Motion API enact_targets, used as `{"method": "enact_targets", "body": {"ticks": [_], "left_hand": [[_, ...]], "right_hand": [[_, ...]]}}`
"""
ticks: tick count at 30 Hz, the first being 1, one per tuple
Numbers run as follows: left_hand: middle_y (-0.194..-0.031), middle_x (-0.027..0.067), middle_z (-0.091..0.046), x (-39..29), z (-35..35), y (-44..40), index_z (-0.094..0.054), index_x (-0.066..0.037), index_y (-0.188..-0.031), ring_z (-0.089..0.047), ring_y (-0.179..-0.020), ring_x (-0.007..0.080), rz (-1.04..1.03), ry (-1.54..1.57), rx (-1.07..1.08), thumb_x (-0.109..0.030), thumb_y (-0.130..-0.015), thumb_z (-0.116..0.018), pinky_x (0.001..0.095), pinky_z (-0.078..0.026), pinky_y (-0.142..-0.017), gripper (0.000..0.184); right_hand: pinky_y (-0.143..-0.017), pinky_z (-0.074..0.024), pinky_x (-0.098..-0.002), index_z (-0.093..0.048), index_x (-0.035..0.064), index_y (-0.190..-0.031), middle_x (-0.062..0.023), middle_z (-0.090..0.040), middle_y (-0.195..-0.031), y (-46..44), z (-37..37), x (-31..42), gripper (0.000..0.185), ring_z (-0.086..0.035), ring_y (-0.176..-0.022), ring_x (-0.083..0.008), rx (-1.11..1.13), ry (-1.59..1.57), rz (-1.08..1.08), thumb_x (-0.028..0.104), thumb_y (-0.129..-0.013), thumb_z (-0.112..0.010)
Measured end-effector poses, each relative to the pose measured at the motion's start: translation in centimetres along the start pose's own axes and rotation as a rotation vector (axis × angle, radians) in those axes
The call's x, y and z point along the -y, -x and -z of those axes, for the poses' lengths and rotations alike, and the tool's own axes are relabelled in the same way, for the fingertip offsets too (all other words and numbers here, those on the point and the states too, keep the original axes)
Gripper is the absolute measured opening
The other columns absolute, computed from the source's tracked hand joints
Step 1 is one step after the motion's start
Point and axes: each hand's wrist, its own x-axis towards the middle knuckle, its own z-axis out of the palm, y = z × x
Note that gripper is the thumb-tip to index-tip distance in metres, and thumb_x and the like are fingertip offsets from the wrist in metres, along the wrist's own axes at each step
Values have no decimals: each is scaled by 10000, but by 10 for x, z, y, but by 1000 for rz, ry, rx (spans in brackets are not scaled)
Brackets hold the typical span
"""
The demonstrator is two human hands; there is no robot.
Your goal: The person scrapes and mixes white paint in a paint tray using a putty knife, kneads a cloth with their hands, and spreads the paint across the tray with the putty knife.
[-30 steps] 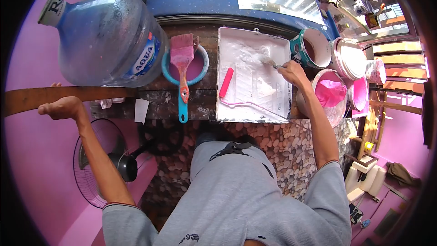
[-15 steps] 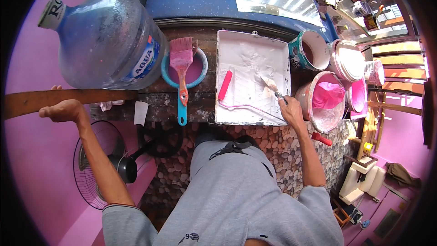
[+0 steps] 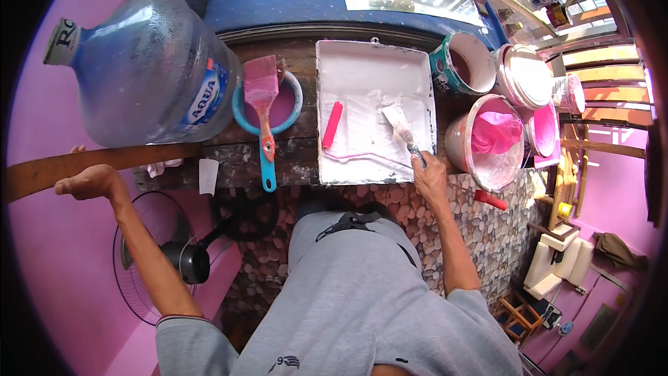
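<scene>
Paint, thick, white and ridged, coats the near half of the shallow, rectangular white tray that we see on the dark, paint-spattered wooden bench. Our right hand, at the tray's near right corner, is wrapped round the handle of a flat metal scraper smeared with white; the blade points away from us, over the paint, and we cannot tell whether it touches. Our left hand is well apart from it, palm turned up, at a brown wooden plank; fingertips show past the plank's far edge, but we cannot tell whether the hand grips it. A slim pink paint roller lies in the left part of the tray, its thin pink wire frame running toward our right hand, and a red handle shows beyond that hand, outside the tray. Left of the tray, a broad, flat brush with pink bristles rests across a round turquoise bowl of pinkish liquid. Right of the tray, we see a round, paint-smeared bucket holding crumpled bright pink sheeting, with a green-and-white cylindrical tub behind it. A large, bluish clear-plastic water bottle is left of the bowl.
</scene>
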Motion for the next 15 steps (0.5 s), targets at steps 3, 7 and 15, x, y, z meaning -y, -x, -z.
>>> {"method": "enact_targets", "body": {"ticks": [3, 7, 15], "left_hand": [[-775, 182, -620, 8, 1, -5, -484, 95, -902, -594, -711, 246, 3, 16, 1, -459, -973, -54, 331, -560, -712, 705], [-770, 184, -619, 4, 0, -2, -491, 90, -881, -598, -709, 243, -5, -1, -18, -446, -977, -58, 331, -565, -712, 696], [-762, 184, -619, 9, 1, -5, -487, 96, -888, -600, -678, 240, -49, -18, -5, -438, -982, -67, 322, -570, -683, 685]], "right_hand": [[-699, -464, -480, -618, -18, -951, -308, -599, -790, 12, 16, -3, 300, -599, -801, -474, -45, 26, -22, 264, -871, -553], [-696, -467, -484, -618, -10, -969, -308, -603, -789, 25, 14, -16, 306, -603, -799, -472, -2, 40, -9, 273, -871, -553], [-730, -467, -489, -608, -18, -942, -315, -599, -809, -6, -18, -18, 338, -590, -821, -491, 1, 17, -28, 305, -879, -530]]}}
